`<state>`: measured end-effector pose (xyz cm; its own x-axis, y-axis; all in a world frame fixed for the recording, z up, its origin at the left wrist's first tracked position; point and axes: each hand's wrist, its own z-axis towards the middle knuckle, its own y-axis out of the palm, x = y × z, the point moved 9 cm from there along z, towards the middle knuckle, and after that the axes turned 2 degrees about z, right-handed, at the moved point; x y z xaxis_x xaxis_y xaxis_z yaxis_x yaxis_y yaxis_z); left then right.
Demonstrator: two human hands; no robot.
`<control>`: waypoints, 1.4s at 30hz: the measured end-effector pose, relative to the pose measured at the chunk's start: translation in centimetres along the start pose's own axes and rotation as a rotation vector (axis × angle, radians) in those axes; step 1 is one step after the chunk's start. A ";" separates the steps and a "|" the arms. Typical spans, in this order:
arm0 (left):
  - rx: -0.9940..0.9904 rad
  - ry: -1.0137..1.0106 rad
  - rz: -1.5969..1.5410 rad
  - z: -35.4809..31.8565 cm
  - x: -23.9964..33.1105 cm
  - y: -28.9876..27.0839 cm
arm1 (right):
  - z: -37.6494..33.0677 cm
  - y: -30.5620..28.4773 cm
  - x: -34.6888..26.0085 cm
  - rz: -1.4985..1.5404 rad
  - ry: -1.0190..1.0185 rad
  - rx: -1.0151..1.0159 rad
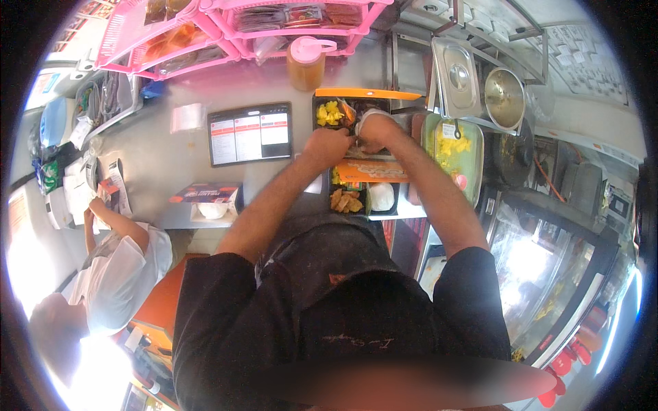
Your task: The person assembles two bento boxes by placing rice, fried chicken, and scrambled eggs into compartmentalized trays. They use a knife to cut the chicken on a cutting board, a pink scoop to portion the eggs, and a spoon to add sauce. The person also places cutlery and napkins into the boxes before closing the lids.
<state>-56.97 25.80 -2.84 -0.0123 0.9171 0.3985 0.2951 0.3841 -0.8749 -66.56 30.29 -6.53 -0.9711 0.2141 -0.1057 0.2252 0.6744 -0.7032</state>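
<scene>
My left hand [330,146] and my right hand [375,131] meet over the far food box [369,93], which has a raised orange flap. Their fingers are closed and bunched together near the box's middle; whatever they pinch is too small and covered to make out. Yellow food pieces [332,113] fill the box's left part, beside a dark and orange packet [348,113]. Closer to my body sits a second food box [370,170] with an orange printed lid panel. It holds brown fried pieces [346,201] and a white rounded mound [381,196].
A tablet [249,133] lies left of the boxes, with another box [218,194] nearer the counter edge. To the right is a tray of yellow food [452,147]. A pink-lidded jar [306,65] and pink baskets [226,38] stand behind. Another person [127,267] works at far left.
</scene>
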 end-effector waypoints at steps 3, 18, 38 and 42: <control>-0.036 0.025 0.069 0.1 0.2 0.4 | 0.0 0.6 0.3 0.144 0.077 0.051; -0.024 -0.033 0.089 -0.3 0.4 0.3 | 2.5 4.0 3.4 0.474 0.211 0.133; 0.069 -0.105 0.008 -5.4 0.1 -7.0 | -3.6 -3.3 -1.2 0.413 0.503 0.215; 0.164 -0.170 -0.072 -8.8 -1.3 -9.2 | -2.3 -2.0 -1.4 0.461 0.578 0.199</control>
<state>-51.22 20.08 7.15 -0.1926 0.8863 0.4212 0.1289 0.4484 -0.8845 -65.51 30.22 -3.36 -0.5739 0.8157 -0.0725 0.5259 0.2992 -0.7962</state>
